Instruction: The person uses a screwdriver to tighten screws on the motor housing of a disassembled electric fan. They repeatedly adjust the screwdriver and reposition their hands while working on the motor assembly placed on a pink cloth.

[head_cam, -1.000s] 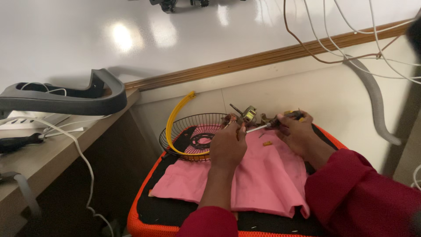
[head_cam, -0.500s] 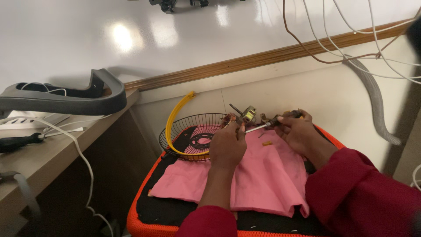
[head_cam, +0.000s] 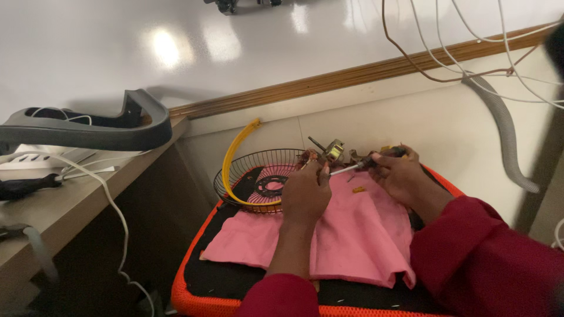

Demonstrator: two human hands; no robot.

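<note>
My left hand (head_cam: pixel 305 192) is closed around a small fan motor (head_cam: pixel 329 154) with copper windings and a metal shaft, holding it over the pink cloth (head_cam: pixel 346 235). My right hand (head_cam: pixel 402 176) grips a screwdriver (head_cam: pixel 352 168) by its dark handle, and the shaft points left into the motor. A black wire fan guard (head_cam: pixel 247 176) with a yellow rim leans behind my left hand. Both sleeves are dark red.
The cloth lies on a black cushion with orange edging (head_cam: pixel 194 293). A wooden shelf (head_cam: pixel 76 205) to the left carries a grey plastic handle piece (head_cam: pixel 88 126) and white cables. A grey ribbed hose (head_cam: pixel 505 135) and loose wires hang down the wall at right.
</note>
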